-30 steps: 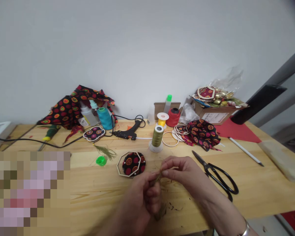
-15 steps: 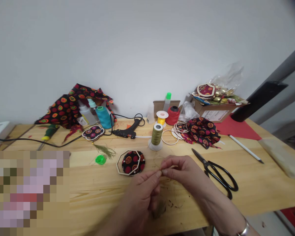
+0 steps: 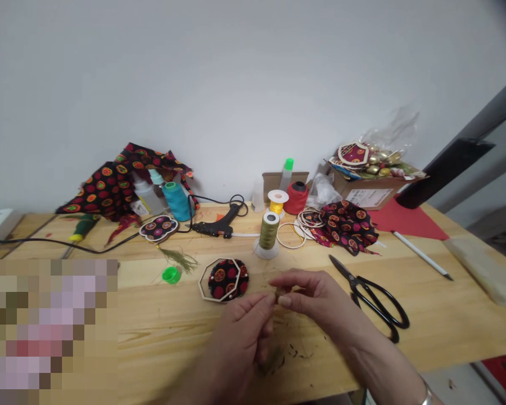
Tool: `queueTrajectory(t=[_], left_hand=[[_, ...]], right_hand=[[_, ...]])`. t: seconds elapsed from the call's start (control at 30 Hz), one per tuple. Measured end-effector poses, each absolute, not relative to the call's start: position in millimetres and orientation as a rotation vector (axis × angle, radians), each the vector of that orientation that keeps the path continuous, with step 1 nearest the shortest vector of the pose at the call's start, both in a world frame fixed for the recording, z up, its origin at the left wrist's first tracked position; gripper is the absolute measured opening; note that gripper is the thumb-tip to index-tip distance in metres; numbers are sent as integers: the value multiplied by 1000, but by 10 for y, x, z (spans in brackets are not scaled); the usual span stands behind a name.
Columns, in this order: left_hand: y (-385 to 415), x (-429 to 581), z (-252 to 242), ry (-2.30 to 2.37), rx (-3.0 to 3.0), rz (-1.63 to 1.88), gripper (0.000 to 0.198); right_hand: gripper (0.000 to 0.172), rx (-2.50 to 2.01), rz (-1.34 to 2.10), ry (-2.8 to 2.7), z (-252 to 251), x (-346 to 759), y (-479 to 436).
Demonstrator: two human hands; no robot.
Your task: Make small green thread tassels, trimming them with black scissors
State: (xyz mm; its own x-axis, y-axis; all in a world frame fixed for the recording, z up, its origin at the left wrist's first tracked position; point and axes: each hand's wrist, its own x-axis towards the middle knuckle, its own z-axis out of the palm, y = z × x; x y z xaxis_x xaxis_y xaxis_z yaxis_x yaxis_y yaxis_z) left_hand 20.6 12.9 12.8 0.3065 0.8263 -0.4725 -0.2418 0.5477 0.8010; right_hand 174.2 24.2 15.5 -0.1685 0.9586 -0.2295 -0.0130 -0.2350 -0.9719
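My left hand [image 3: 251, 323] is closed around a bundle of olive-green thread [image 3: 272, 360], whose loose ends hang below the palm, blurred. Thumb and forefinger of my right hand [image 3: 310, 292] pinch thread at the bundle's top, touching my left fingertips. Just beyond my hands stands a spool of olive thread [image 3: 270, 232] on a white base. Left of it lies an octagonal wooden frame [image 3: 201, 287] with a round, dark patterned fabric piece [image 3: 225, 278] in it. Black-handled scissors [image 3: 373, 295] rest to the right of my right hand.
Behind are a black glue gun [image 3: 219, 225] with its cord, a teal thread cone [image 3: 178, 201], a red thread cone [image 3: 297, 198] and patterned fabric [image 3: 349, 226]. A green cap [image 3: 171, 275] lies left. A cardboard box [image 3: 366, 191] and white pen [image 3: 421, 255] are at right.
My right fingers have opened a little and shifted slightly at the top of the thread bundle. My left hand keeps its hold in nearly the same place.
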Motion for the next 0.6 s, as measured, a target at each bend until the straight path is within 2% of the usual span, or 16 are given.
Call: queueTrajectory(t=[0.13, 0.4, 0.6], left_hand=[[109, 202, 111, 999, 684, 764, 37], [141, 202, 193, 988, 454, 760, 26], [110, 192, 178, 958, 455, 777, 23]], right_hand=[[4, -1249, 1351, -1256, 153, 1682, 255], [16, -1336, 965, -1507, 233, 1632, 210], [17, -1372, 915, -1584, 224, 1658, 188]])
